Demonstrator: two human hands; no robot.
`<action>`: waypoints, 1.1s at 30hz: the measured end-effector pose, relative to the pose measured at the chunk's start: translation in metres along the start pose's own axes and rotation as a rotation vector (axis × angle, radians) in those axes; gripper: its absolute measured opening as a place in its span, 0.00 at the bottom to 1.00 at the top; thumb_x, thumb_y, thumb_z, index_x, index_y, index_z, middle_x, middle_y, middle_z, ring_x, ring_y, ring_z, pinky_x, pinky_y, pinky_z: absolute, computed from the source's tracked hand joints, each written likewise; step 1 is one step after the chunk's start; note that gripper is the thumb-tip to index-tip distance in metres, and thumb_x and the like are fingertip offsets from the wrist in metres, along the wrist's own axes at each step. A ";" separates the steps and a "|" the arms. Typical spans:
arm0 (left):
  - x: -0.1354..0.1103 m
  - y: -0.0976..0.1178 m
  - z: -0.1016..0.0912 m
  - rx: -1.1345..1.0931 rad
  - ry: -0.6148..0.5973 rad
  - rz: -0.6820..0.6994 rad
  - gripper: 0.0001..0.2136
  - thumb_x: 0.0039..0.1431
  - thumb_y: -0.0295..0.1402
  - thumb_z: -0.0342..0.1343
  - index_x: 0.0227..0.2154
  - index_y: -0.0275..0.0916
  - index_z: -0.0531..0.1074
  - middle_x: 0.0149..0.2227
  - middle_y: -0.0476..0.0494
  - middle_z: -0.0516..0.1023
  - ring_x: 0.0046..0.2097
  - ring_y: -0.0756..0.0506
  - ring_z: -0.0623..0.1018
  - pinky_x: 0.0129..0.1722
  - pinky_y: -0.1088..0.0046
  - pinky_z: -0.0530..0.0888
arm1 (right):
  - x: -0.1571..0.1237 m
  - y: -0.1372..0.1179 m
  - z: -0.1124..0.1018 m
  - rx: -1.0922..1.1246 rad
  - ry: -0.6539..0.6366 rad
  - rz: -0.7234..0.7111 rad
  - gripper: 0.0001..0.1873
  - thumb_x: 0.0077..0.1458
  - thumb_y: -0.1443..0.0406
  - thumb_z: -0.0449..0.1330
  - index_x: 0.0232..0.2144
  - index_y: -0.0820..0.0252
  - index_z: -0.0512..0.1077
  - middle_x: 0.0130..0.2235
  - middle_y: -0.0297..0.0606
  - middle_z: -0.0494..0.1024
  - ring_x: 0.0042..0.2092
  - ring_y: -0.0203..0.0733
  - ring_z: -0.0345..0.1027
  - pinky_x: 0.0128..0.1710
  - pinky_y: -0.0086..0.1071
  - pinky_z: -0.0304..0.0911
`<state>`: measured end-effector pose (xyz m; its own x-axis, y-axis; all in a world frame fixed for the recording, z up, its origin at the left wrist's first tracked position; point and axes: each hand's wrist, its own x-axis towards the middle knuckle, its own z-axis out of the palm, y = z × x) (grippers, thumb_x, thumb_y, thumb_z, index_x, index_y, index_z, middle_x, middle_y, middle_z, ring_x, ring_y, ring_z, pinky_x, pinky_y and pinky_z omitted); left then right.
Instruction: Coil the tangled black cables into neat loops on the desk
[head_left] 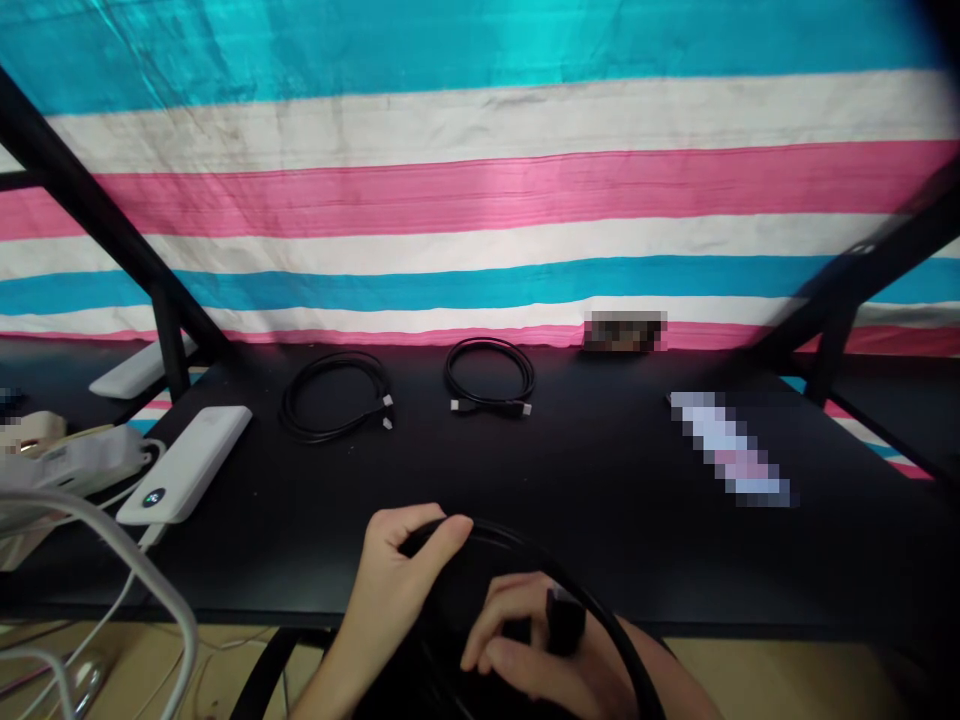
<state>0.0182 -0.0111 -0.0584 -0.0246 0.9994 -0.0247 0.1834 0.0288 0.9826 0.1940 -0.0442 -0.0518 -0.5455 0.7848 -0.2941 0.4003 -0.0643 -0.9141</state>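
Your left hand pinches a black cable loop; your right hand grips its plug; black table beneath; striped cloth behind.

No text could be read. The power bank showed a small lit display near its end, too small to make out, and two patches on the table were pixelated

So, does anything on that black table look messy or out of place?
Hardly. Two coiled black cables lie tidy; the flat white power bank sits slanted at the left, near tangled white cords. The left hand and right hand grip a third black cable.
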 end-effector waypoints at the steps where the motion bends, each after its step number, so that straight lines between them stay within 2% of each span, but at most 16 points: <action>1: 0.001 -0.001 -0.002 -0.036 -0.020 -0.009 0.20 0.47 0.41 0.60 0.10 0.38 0.60 0.15 0.53 0.56 0.21 0.53 0.60 0.20 0.77 0.62 | -0.002 -0.001 0.000 -0.036 0.062 0.026 0.13 0.55 0.59 0.58 0.31 0.58 0.80 0.32 0.35 0.76 0.30 0.34 0.66 0.32 0.27 0.62; 3: 0.001 -0.006 -0.006 -0.139 -0.026 -0.039 0.22 0.48 0.42 0.61 0.11 0.38 0.57 0.15 0.54 0.53 0.19 0.54 0.56 0.17 0.79 0.58 | -0.006 -0.002 -0.001 -0.020 0.167 0.084 0.13 0.55 0.58 0.58 0.25 0.58 0.78 0.26 0.34 0.74 0.29 0.34 0.65 0.30 0.27 0.61; 6: 0.001 -0.015 -0.010 -0.351 0.084 -0.061 0.23 0.45 0.44 0.64 0.12 0.38 0.57 0.14 0.54 0.53 0.17 0.55 0.56 0.15 0.80 0.55 | -0.011 0.003 0.000 0.149 0.299 0.188 0.19 0.56 0.55 0.56 0.19 0.58 0.74 0.20 0.32 0.71 0.23 0.33 0.63 0.24 0.26 0.58; 9: 0.001 -0.020 -0.012 -0.527 0.171 -0.078 0.24 0.40 0.46 0.67 0.12 0.39 0.57 0.13 0.55 0.55 0.15 0.55 0.57 0.13 0.80 0.56 | -0.010 0.010 -0.001 0.352 0.323 0.240 0.21 0.51 0.52 0.60 0.16 0.59 0.68 0.18 0.32 0.70 0.18 0.30 0.58 0.17 0.25 0.53; 12: 0.001 -0.021 -0.015 -0.602 0.220 -0.149 0.25 0.36 0.47 0.69 0.13 0.40 0.58 0.12 0.56 0.55 0.14 0.55 0.59 0.13 0.80 0.58 | -0.008 0.016 -0.005 0.559 0.302 0.167 0.24 0.46 0.45 0.61 0.19 0.60 0.69 0.17 0.32 0.69 0.15 0.29 0.55 0.15 0.24 0.50; 14: 0.002 -0.019 -0.016 -0.625 0.234 -0.193 0.26 0.35 0.48 0.69 0.13 0.40 0.56 0.12 0.57 0.54 0.14 0.55 0.58 0.13 0.80 0.59 | -0.008 0.015 -0.009 0.633 0.344 0.062 0.32 0.47 0.38 0.54 0.26 0.61 0.74 0.20 0.36 0.72 0.17 0.31 0.58 0.17 0.25 0.53; 16: 0.004 -0.017 -0.017 -0.632 0.221 -0.204 0.27 0.36 0.48 0.69 0.12 0.40 0.55 0.12 0.58 0.53 0.13 0.56 0.57 0.12 0.81 0.58 | -0.009 0.011 -0.011 0.591 0.424 -0.034 0.38 0.49 0.36 0.47 0.36 0.61 0.77 0.27 0.40 0.76 0.22 0.34 0.62 0.21 0.28 0.58; 18: 0.004 -0.013 -0.015 -0.621 0.193 -0.195 0.26 0.39 0.47 0.68 0.12 0.40 0.55 0.12 0.58 0.52 0.13 0.56 0.57 0.12 0.81 0.55 | -0.009 0.006 -0.011 0.445 0.530 -0.072 0.33 0.52 0.39 0.50 0.40 0.58 0.76 0.33 0.40 0.77 0.30 0.39 0.66 0.29 0.32 0.63; 21: 0.004 -0.009 -0.011 -0.590 0.167 -0.191 0.26 0.40 0.47 0.67 0.13 0.40 0.55 0.13 0.57 0.51 0.14 0.56 0.55 0.12 0.82 0.51 | -0.006 0.002 -0.010 0.217 0.600 -0.034 0.19 0.54 0.50 0.58 0.39 0.55 0.76 0.38 0.39 0.77 0.40 0.44 0.68 0.41 0.36 0.63; 23: 0.004 -0.008 -0.008 -0.553 0.155 -0.199 0.27 0.40 0.49 0.67 0.13 0.40 0.53 0.14 0.58 0.49 0.15 0.57 0.52 0.12 0.82 0.50 | -0.005 0.001 -0.009 0.161 0.580 -0.023 0.15 0.55 0.52 0.58 0.36 0.55 0.76 0.40 0.40 0.77 0.44 0.46 0.68 0.44 0.37 0.63; 25: 0.004 -0.007 -0.006 -0.503 0.133 -0.209 0.28 0.41 0.50 0.65 0.14 0.40 0.52 0.15 0.58 0.47 0.16 0.57 0.49 0.13 0.82 0.50 | -0.005 0.002 -0.009 0.153 0.566 -0.026 0.16 0.57 0.52 0.56 0.31 0.56 0.76 0.41 0.40 0.77 0.44 0.46 0.69 0.44 0.36 0.63; 27: 0.004 -0.007 -0.004 -0.465 0.104 -0.218 0.28 0.42 0.51 0.65 0.14 0.40 0.51 0.16 0.58 0.46 0.17 0.57 0.48 0.14 0.82 0.51 | -0.005 0.004 -0.008 0.197 0.543 -0.019 0.18 0.60 0.52 0.53 0.31 0.57 0.75 0.35 0.40 0.78 0.39 0.44 0.70 0.41 0.35 0.64; 29: 0.004 -0.007 -0.001 -0.459 0.069 -0.228 0.28 0.43 0.51 0.63 0.15 0.40 0.51 0.16 0.58 0.46 0.18 0.57 0.48 0.14 0.83 0.50 | -0.004 0.007 -0.006 0.307 0.515 -0.013 0.20 0.62 0.52 0.50 0.32 0.58 0.74 0.26 0.36 0.75 0.30 0.39 0.69 0.35 0.33 0.64; 31: 0.002 -0.006 0.003 -0.477 0.035 -0.247 0.27 0.44 0.52 0.62 0.15 0.40 0.52 0.16 0.59 0.45 0.17 0.58 0.46 0.14 0.83 0.48 | -0.002 0.012 -0.005 0.457 0.502 -0.015 0.21 0.61 0.51 0.50 0.33 0.60 0.72 0.19 0.30 0.68 0.23 0.35 0.65 0.28 0.31 0.64; 33: -0.002 -0.006 0.008 -0.512 0.017 -0.268 0.26 0.44 0.52 0.63 0.16 0.39 0.54 0.16 0.60 0.45 0.17 0.58 0.46 0.13 0.84 0.45 | 0.001 0.017 -0.004 0.605 0.523 -0.027 0.20 0.58 0.49 0.54 0.32 0.61 0.71 0.17 0.26 0.62 0.18 0.31 0.58 0.21 0.27 0.61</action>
<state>0.0254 -0.0127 -0.0659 -0.0214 0.9581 -0.2858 -0.3298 0.2631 0.9066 0.2034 -0.0415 -0.0670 -0.0732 0.9684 -0.2383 -0.1590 -0.2472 -0.9558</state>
